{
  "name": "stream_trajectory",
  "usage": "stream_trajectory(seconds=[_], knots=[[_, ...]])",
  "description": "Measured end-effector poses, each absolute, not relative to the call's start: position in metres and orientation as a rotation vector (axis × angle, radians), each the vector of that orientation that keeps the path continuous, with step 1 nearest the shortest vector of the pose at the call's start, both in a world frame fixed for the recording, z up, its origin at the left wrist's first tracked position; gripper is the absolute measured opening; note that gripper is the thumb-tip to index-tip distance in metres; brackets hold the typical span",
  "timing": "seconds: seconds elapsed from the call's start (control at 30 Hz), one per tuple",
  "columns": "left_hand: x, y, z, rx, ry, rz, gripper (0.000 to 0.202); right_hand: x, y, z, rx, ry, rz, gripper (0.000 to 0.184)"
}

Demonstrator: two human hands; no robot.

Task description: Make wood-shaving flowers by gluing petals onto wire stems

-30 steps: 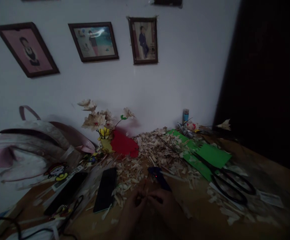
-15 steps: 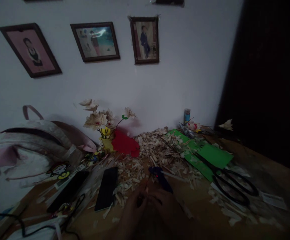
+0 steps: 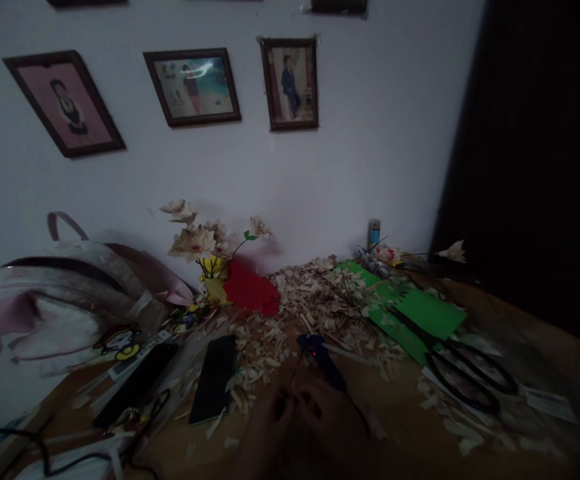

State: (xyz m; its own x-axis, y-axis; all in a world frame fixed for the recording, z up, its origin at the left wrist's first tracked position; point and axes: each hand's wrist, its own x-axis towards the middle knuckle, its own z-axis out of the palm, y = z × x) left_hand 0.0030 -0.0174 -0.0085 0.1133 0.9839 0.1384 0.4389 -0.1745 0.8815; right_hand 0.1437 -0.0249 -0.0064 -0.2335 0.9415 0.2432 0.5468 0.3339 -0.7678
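Observation:
Low in the middle of the dim head view, my left hand [image 3: 272,412] and my right hand [image 3: 321,408] are closed, their fingertips meeting in a pinch. A thin dark stem [image 3: 297,364] rises from between the fingertips; its lower end is hidden. Just beyond my right hand lies a blue glue gun [image 3: 328,368] with a small red light, a pale glue stick [image 3: 345,353] beside it. Pale paper scraps [image 3: 265,347] spread in front of my hands. A dark phone [image 3: 214,379] lies left of my left hand.
Black scissors [image 3: 463,370] rest partly on green paper [image 3: 427,310] at right. Cream handmade flowers [image 3: 193,241] stand behind, next to red paper [image 3: 253,287]. A pale backpack [image 3: 70,300], another dark phone [image 3: 137,383] and a black cable [image 3: 45,447] occupy the left. Framed photos hang on the wall.
The thin stem now shows more clearly above my fingertips. My fingers have shifted slightly and stay together. The view has tipped up a little; the things on the table lie as before.

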Motion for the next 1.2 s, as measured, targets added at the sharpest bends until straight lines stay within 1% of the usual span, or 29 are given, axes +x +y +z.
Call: stream_trajectory(seconds=[0.3,0.43,0.63,0.9,1.1,1.2], knots=[[0.01,-0.026,0.02,1.546,1.438,1.069,0.005,0.141,-0.022,-0.009,-1.409,-1.719,0.863,0.022],[0.009,-0.024,0.02,1.506,1.445,1.066,0.003,0.139,-0.022,-0.008,-1.436,-1.655,0.881,0.023],[0.002,-0.019,0.015,1.508,1.461,1.034,0.008,0.141,-0.023,-0.003,-1.421,-1.611,0.907,0.035],[-0.001,-0.015,0.008,1.425,1.445,1.067,0.012,0.146,-0.026,0.006,-1.461,-1.683,0.9,0.022],[-0.007,-0.008,0.006,1.36,1.423,1.135,0.02,0.149,-0.026,0.007,-1.341,-1.743,0.864,0.016],[-0.008,-0.007,0.003,1.289,1.382,1.148,0.019,0.15,-0.028,0.008,-1.323,-1.876,0.89,0.019]])
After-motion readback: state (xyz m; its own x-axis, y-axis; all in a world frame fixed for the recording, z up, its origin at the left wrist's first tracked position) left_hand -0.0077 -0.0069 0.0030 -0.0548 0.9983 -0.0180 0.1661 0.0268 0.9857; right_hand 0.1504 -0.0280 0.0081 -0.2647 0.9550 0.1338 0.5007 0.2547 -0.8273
